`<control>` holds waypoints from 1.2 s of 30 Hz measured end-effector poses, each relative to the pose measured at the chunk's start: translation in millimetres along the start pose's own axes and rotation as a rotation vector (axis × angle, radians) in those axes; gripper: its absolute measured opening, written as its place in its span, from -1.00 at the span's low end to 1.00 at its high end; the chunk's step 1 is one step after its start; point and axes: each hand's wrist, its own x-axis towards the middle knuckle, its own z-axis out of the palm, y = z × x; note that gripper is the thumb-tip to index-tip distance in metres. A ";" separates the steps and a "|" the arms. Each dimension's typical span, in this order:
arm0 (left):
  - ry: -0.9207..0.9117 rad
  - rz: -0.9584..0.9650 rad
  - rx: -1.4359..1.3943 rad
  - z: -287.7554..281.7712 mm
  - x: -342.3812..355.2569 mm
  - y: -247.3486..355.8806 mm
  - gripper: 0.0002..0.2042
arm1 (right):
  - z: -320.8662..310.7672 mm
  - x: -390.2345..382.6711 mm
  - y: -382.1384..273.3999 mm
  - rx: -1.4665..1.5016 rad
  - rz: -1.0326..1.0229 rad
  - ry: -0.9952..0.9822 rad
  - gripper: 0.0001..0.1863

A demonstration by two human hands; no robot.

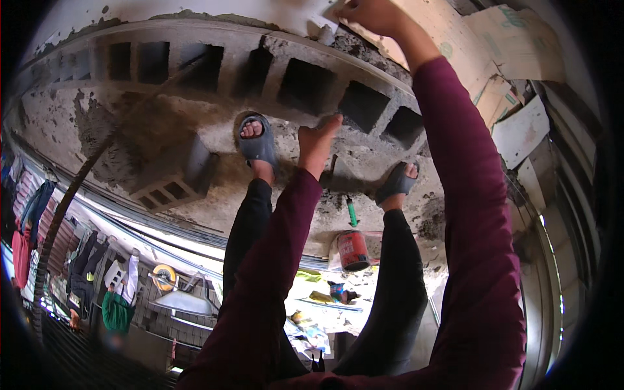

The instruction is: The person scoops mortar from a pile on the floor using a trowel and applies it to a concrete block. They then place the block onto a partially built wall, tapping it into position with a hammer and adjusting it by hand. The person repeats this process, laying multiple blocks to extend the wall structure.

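Note:
A row of hollow grey concrete blocks (272,88) runs across in front of me, its square openings facing me. My left hand (318,142) is at the lower edge of this row, its thumb side pointing up toward an opening; most of its fingers are hidden. Higher up and to the right, my right hand (373,15) reaches over the row to the pale surface (260,10) behind it. Its fingers are curled, and what they hold, if anything, is hard to see. A small grey lump (323,34) lies near those fingertips.
One loose concrete block (172,174) lies left of my sandalled feet. Between my legs are a green-handled tool (351,212) and a red tin can (353,250). Cardboard sheets (513,39) lean at the right. A dark bar (78,182) crosses the left; beyond are people (118,309) and a wheelbarrow (185,301).

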 end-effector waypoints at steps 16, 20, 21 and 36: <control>-0.090 0.036 -0.068 -13.1 -22.4 14.5 -0.30 | 6.7 -347.9 -67.6 0.425 0.866 0.412 -0.71; 0.004 -0.065 0.031 -35.3 -59.5 6.2 -0.07 | 60.0 -430.1 -74.7 0.145 0.882 0.245 -0.63; 0.005 -0.064 0.134 -54.6 -65.0 0.3 -0.07 | 60.1 -434.7 -92.8 0.209 0.959 0.197 -0.61; 0.085 0.157 0.921 -193.5 -211.8 49.9 -0.38 | 14.9 -527.8 -139.8 0.216 0.882 -0.050 -0.61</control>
